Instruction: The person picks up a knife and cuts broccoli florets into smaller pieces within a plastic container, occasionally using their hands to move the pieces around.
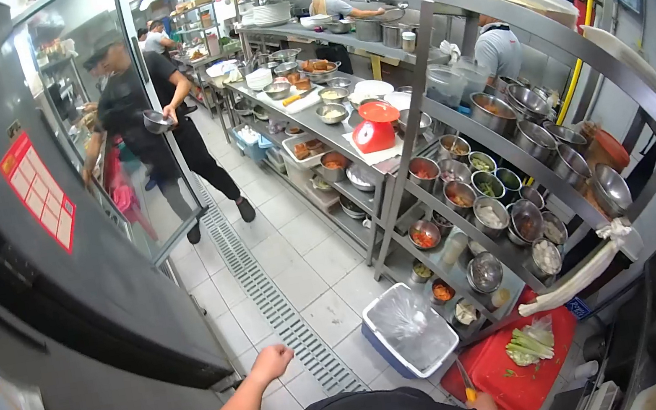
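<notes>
My left hand (273, 359) hangs in front of me over the tiled floor, its fingers curled into a fist with nothing visible in them. At the lower right, my right hand (486, 409) is closed around the yellow handle of a knife (470, 392), partly hidden by my apron. The knife's blade points away from me along the left edge of a red cutting board (501, 372). On the board lie pale green stalks (533, 343) in clear plastic, with a few green scraps beside them. Left of the board stands a bin (376, 346) with a white rim and a clear plastic liner.
A steel rack (409, 193) with several metal bowls of food rises on the right. Beyond it runs a counter with a red scale (376, 126). A floor drain (262, 300) crosses the tiles. By an open glass door (98, 112), a person holds a bowl (157, 122).
</notes>
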Motion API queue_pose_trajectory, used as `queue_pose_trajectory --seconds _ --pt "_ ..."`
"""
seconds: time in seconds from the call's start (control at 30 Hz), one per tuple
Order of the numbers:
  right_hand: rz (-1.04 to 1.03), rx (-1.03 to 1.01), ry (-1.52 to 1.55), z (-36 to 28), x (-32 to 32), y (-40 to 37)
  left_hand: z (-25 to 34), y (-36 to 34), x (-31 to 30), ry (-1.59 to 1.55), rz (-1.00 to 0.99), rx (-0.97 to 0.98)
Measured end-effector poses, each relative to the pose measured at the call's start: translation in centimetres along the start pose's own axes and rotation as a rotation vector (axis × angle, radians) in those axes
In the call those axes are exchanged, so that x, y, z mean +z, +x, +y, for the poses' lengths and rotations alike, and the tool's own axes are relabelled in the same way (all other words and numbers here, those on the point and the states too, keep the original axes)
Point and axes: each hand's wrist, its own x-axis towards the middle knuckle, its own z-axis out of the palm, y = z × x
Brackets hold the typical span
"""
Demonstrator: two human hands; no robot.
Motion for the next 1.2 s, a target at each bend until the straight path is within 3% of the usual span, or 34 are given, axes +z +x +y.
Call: queue_pose_trajectory --seconds 0.1,0.27,0.37,0.47,0.53,0.57,0.6,0.67,0.73,0.8,0.9,0.97,1.03,1.07,1.13,1.2 --pt "-0.064 -0.034 0.039 -8.1 -3.5 2.5 3.5 7.4 -6.5 0.015 0.172 0.087" --pt "-0.236 -0.072 0.131 -19.3 -7.4 8.9 8.2 18.6 -16.3 -0.104 0.281 0.109" --pt "-0.233 -0.182 0.096 -25.2 -6.9 15.1 8.3 23.1 -20.6 -0.099 0.309 0.177" --pt "-0.307 -0.219 0.022 -33.6 -7.3 23.4 3.4 26.4 -22.6 -0.109 0.338 0.035" --pt "-0.271 -0.503 -0.431 -38.6 -5.4 29.8 0.8 26.4 -23.1 -0.124 0.293 -0.145" --pt "-0.392 -0.483 -0.473 -43.3 -6.0 31.6 -1.2 26.4 -23.0 -0.122 0.269 -0.183" --pt "-0.51 -0.454 -0.518 -48.6 -7.3 32.5 0.5 25.5 -24.1 -0.237 0.215 -0.27" --pt "-0.305 -0.764 -0.577 -54.5 -4.6 38.6 -2.1 25.4 -23.8 -0.367 0.219 -0.379" --pt "-0.634 -0.756 -0.773 -65.9 -9.3 38.5 -5.2 25.7 -23.7 -0.483 0.263 -0.435" --pt "-0.655 -0.54 -0.576 -74.8 -11.0 39.4 -6.3 28.4 -25.4 -0.587 0.314 -0.484" --pt "-0.672 -0.53 -0.46 -84.5 -10.7 43.3 -8.1 32.1 -28.0 -0.537 0.329 -0.611" --pt "-0.665 -0.474 -0.482 -88.0 -7.9 46.5 -9.9 37.3 -30.9 -0.538 0.36 -0.52" --pt "-0.65 -0.71 -0.856 -90.6 -6.7 51.4 -9.8 43.7 -34.4 -0.443 0.348 -0.5" --pt "-0.648 -0.712 -0.87 -92.1 -6.8 54.0 -9.4 46.8 -35.6 -0.35 0.337 -0.493" --pt "-0.776 -0.955 -1.209 -93.2 -6.0 56.4 -6.8 53.9 -40.2 -0.291 0.263 -0.394" --pt "-0.721 -0.971 -1.193 -95.9 -6.5 57.5 -4.8 60.6 -43.7 -0.104 0.305 -0.122"
